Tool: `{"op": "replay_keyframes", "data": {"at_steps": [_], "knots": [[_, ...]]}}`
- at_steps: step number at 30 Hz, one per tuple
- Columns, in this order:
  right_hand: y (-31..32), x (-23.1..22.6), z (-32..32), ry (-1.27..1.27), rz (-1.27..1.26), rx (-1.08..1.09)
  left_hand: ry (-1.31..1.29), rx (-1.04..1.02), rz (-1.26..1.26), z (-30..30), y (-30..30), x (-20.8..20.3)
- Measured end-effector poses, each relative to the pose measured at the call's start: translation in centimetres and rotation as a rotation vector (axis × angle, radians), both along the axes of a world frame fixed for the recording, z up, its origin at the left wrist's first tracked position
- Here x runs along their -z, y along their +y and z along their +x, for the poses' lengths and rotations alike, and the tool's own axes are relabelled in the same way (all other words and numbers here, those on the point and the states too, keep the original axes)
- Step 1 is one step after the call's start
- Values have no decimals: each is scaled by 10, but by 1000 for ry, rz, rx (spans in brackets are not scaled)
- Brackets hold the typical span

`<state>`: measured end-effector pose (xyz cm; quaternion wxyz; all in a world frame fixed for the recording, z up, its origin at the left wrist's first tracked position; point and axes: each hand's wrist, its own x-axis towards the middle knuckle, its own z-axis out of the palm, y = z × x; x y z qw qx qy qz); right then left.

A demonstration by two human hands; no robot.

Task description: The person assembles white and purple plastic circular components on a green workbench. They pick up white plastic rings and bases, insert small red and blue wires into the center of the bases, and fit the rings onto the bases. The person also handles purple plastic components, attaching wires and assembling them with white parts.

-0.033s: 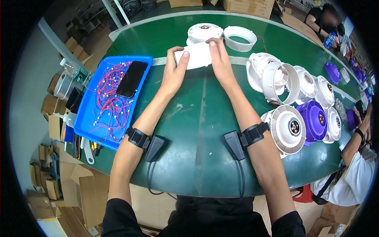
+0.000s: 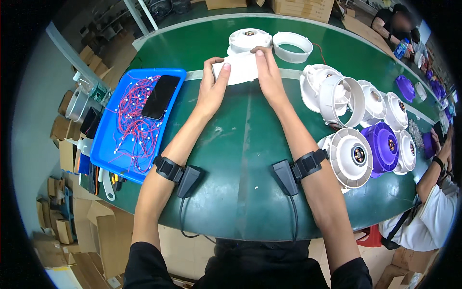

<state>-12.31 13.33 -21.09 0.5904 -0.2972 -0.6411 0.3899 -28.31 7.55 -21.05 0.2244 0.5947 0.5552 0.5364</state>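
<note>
Both of my hands grip a white flat-faced piece [image 2: 243,70] above the far half of the green table; its exact kind I cannot make out. My left hand [image 2: 214,83] has its thumb on the near face and its fingers curled behind the left edge. On the right edge, my right hand [image 2: 268,72] clasps it the same way. Just behind the piece sits a round white fan-like housing [image 2: 250,39], partly covered by it. Beside that, to the right, lies a white ring [image 2: 292,47] with an open middle.
A blue tray [image 2: 103,144] at left holds red wires with white connectors and a black phone [image 2: 160,96]. Several white housings [image 2: 347,156] and a purple one [image 2: 381,147] crowd the right side, with another white ring [image 2: 341,101]. A co-worker's arm [image 2: 433,178] reaches in at far right.
</note>
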Motion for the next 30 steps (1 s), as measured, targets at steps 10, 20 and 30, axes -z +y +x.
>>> {"op": "replay_keyframes", "data": {"at_steps": [10,20,30], "knots": [[-3,-3,2,-28,-10,-145,11,-61,123,-3,3,0],[-11,-9,2,-64,-203,-210,-250,37,114,-13,0,4],[-5,-6,10,118,-145,-166,-496,392,-29,-6,-8,-2]]}}
